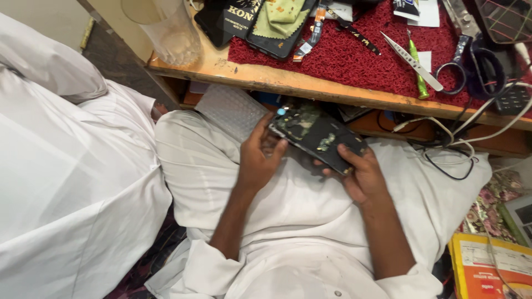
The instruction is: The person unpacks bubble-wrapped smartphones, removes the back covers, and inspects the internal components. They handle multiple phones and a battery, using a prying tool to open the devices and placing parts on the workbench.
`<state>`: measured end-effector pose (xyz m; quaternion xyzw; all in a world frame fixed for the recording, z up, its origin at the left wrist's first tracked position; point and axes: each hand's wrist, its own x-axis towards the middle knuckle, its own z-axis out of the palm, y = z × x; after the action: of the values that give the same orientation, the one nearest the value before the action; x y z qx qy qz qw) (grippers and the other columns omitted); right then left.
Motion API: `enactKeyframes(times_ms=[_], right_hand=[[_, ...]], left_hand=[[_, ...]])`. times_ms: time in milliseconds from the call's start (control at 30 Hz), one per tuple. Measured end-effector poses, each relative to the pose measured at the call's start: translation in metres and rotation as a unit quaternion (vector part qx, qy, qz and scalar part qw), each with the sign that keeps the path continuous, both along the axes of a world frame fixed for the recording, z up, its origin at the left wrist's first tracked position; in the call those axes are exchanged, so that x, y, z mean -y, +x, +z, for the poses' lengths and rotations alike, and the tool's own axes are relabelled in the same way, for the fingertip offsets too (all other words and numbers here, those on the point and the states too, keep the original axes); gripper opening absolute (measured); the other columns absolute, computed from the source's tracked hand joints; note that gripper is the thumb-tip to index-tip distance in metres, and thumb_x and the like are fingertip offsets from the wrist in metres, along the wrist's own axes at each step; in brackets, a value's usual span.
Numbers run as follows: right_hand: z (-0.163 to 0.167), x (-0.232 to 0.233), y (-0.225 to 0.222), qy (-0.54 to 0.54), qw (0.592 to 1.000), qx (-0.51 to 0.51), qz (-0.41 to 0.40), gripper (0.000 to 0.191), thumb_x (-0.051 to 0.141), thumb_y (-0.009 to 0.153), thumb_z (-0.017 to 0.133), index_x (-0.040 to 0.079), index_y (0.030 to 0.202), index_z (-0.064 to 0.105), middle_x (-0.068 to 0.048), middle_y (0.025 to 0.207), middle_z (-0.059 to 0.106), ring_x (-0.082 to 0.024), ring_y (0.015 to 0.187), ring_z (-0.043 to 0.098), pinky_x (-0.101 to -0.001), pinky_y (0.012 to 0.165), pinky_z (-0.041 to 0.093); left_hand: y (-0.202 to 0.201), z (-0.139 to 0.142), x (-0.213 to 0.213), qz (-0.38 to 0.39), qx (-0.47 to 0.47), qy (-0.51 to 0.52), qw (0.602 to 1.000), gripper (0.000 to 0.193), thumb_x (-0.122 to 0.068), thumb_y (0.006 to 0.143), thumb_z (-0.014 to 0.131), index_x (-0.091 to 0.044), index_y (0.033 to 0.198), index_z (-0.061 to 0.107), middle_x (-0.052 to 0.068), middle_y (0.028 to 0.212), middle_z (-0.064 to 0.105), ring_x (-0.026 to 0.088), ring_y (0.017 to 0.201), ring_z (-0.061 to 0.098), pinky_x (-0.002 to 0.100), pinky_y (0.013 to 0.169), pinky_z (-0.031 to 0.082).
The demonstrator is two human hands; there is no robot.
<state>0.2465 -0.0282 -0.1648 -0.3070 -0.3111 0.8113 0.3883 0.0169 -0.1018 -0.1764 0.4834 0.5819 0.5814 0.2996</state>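
I hold an opened phone over my lap, its back cover off, so the dark circuit board and metal shields show. My left hand grips its left end, thumb on the top edge. My right hand supports its right end from below, fingers curled around the edge. Both hands sit just below the front edge of the wooden workbench. My white clothing fills the area under the hands.
On the bench lies a red mat with tweezers, a green screwdriver, black scissors, another phone and a clear plastic jar. White cables hang at right. A person in white sits at left. An orange box lies lower right.
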Motion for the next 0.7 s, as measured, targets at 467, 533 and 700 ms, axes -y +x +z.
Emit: enactKeyframes(times_ms=[467,533,700], right_hand=[[0.002,0.01,0.034,0.04,0.997,0.05,-0.035,0.046,0.001,0.091,0.068,-0.003,0.133,0.047,-0.025,0.113,0.068,-0.044,0.082,0.075,-0.0398,0.056,0.064],[0.005,0.012,0.033,0.045,0.997,0.055,-0.037,0.046,0.002,0.091,0.067,-0.003,0.133,0.047,-0.026,0.113,0.068,-0.044,0.081,0.075,-0.0408,0.056,0.065],[0.011,0.016,0.027,0.061,0.997,0.031,-0.046,0.046,0.002,0.093,0.066,-0.003,0.134,0.047,-0.025,0.115,0.067,-0.043,0.082,0.075,-0.0421,0.056,0.065]], left_hand=[[-0.088,0.035,-0.023,-0.143,-0.558,-0.073,0.814,0.092,-0.004,0.052,0.084,-0.012,0.138,0.053,0.009,0.143,0.053,0.032,0.145,0.041,0.06,0.126,0.013],[-0.09,0.037,-0.02,-0.126,-0.515,-0.062,0.846,0.09,-0.004,0.053,0.083,-0.009,0.138,0.054,0.012,0.138,0.056,0.034,0.138,0.046,0.057,0.125,0.02],[-0.087,0.04,-0.017,-0.062,-0.426,0.013,0.903,0.089,-0.006,0.058,0.083,-0.005,0.141,0.05,0.019,0.132,0.053,0.041,0.129,0.048,0.05,0.116,0.035]])
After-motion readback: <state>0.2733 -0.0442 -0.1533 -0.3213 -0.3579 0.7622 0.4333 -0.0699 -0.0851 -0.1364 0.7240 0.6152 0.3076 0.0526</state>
